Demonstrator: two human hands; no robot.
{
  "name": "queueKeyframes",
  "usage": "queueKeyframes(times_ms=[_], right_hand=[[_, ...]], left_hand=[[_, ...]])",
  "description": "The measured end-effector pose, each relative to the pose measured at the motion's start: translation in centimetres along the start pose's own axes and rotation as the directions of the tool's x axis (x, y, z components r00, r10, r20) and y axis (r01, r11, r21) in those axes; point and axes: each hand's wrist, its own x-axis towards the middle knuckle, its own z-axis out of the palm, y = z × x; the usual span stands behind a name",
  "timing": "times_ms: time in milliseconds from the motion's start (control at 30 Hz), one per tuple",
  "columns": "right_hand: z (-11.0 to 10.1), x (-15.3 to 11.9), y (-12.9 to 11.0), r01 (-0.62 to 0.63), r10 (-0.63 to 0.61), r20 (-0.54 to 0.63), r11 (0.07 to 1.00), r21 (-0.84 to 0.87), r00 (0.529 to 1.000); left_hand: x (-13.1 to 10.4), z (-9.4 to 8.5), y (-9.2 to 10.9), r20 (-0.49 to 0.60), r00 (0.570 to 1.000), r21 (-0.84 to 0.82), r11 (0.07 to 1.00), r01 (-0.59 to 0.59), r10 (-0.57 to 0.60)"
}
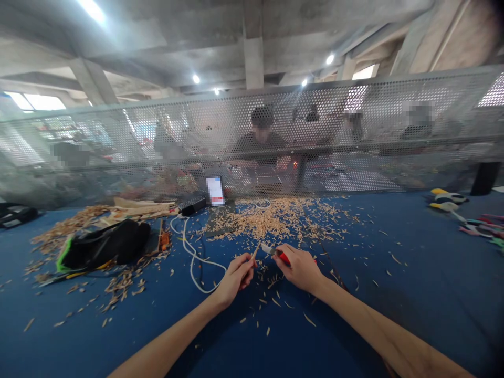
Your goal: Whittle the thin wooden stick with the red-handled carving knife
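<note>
Between the fingers of my left hand (237, 274) is a thin wooden stick (256, 250), its tip pointing up and away from me. My right hand (298, 266) is wrapped round the red handle of a carving knife (284, 257). The knife's short pale blade (268, 249) points left, close to the stick's tip; I cannot tell whether they touch. Both hands are held over the blue table (232, 346). Just beyond them spreads a heap of wood shavings (275, 218), with loose curls scattered beneath.
A black bag (108, 244) lies left beside a yellow pencil-like tool (88, 272) and wood strips (137, 208). A white cable (192, 257) loops near my left hand. A phone (215, 191) stands before the perforated metal screen (189, 142); people sit behind it. Pliers-like tools (482, 227) lie right.
</note>
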Motion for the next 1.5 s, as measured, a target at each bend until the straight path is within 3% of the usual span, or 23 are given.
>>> queueKeyframes(times_ms=[233, 367, 500, 700, 967, 1200, 1333, 1433, 1500], right_hand=[[0.1, 0.0, -0.1, -0.047, 0.047, -0.013, 0.999, -0.014, 0.999], [0.2, 0.1, 0.1, -0.096, 0.094, -0.061, 0.995, -0.040, 0.994], [0.0, 0.2, 0.5, -0.064, 0.062, -0.042, 0.997, -0.049, 0.997], [-0.6, -0.1, -0.9, -0.057, 0.057, 0.001, 0.998, 0.010, 0.998], [-0.4, -0.6, -3.1, 0.093, -0.088, 0.135, 0.995, -0.028, 0.987], [-0.7, 0.4, -1.5, 0.051, -0.011, 0.208, 0.981, -0.185, 0.978], [-0.6, 0.7, -1.0, 0.095, -0.046, 0.222, 0.972, -0.216, 0.974], [-0.8, 1.1, 0.5, 0.091, -0.053, 0.178, 0.973, -0.212, 0.983], [-1.4, 1.4, 2.6, -0.006, 0.036, 0.118, 0.968, -0.251, 0.992]], left_hand=[[0.1, 0.0, 0.0, -0.060, 0.998, -0.008, 1.000, 0.004, -0.004], [0.3, 0.1, -0.2, -0.164, 0.986, -0.110, 0.992, -0.055, 0.037], [0.6, 0.2, -0.2, -0.186, 0.982, -0.200, 0.979, -0.048, 0.011], [1.0, 0.3, -1.1, -0.133, 0.991, -0.218, 0.974, -0.054, 0.025], [1.2, -0.1, -2.4, -0.007, 0.992, -0.010, 0.992, -0.123, 0.123], [0.8, 0.3, -1.3, 0.099, 0.990, 0.006, 0.995, -0.103, 0.101], [0.9, 0.4, -0.9, 0.143, 0.988, -0.021, 0.998, -0.055, 0.057], [0.7, 0.4, -0.6, 0.158, 0.987, -0.035, 0.999, -0.016, 0.022], [0.5, 0.4, -0.5, 0.161, 0.987, -0.046, 0.999, 0.000, 0.008]])
